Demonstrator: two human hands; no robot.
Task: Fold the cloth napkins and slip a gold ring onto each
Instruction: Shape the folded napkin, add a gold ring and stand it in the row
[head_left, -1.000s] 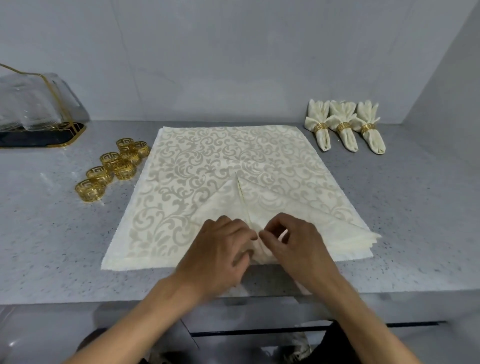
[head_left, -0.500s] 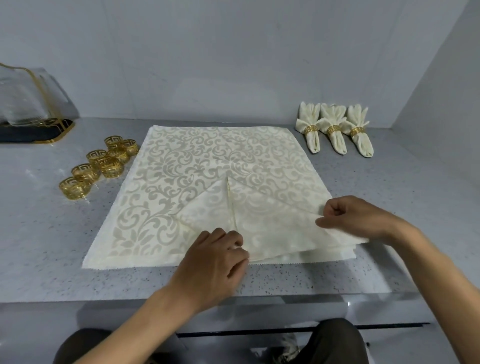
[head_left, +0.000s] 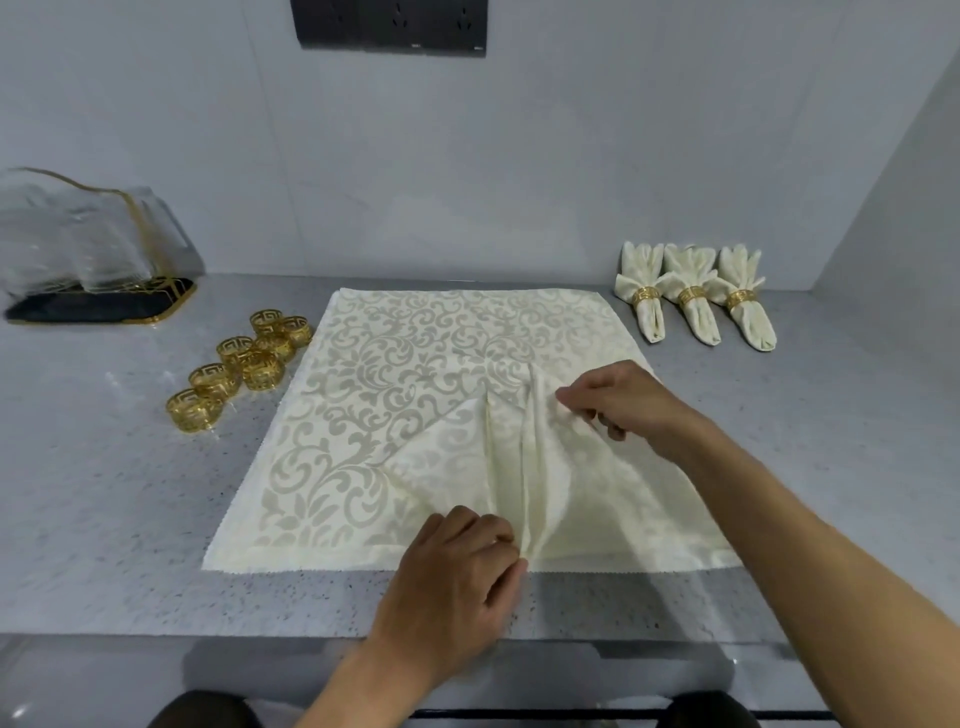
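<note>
A stack of cream napkins with a scroll pattern lies flat on the grey counter. The top napkin is folded into a triangle whose point sits at the near edge. My left hand pinches that near point against the counter. My right hand pinches the napkin's right flap and holds it gathered into pleats toward the middle. Several gold rings sit in a cluster left of the stack. Three finished napkins, each wearing a gold ring, lie in a row at the back right.
A clear holder with gold trim on a black base stands at the back left. A black socket panel hangs on the wall. A side wall closes the counter on the right. The counter's front edge runs just below my hands.
My right hand has carried the napkin's right corner from the far right edge in toward the centre, raising pleats. My left hand stays on the near point. The camera has tilted upward.
</note>
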